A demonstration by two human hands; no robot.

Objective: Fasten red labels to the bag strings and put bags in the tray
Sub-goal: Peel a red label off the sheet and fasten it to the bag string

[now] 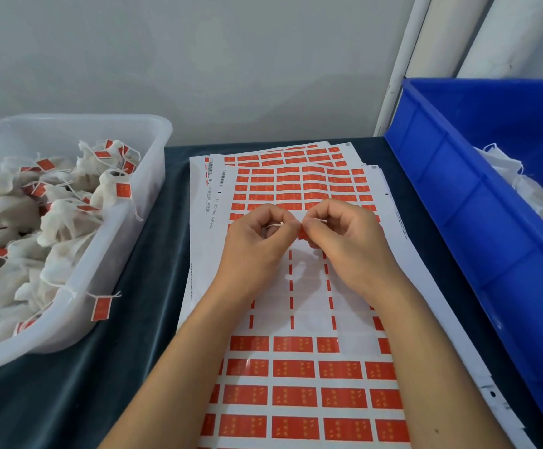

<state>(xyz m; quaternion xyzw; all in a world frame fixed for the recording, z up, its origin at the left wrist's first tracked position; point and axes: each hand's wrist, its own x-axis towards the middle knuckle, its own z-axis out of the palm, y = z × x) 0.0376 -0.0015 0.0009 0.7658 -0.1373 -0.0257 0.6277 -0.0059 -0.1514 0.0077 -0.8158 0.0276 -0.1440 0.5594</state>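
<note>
Hands at frame centre: our left hand (257, 236) pinches string (275, 225); our right hand (344, 234) pinches red label (302, 234).

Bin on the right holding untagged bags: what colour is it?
Solid blue bin, plain, clearest in the head view.

Small packing workbench
Label sheets (299, 367) cover a dark cloth (140, 286); a clear tray (153, 131) of tagged bags (66, 218) and blue bin (458, 196) flank them.

head view, looking down, close over table (140, 319)
</note>
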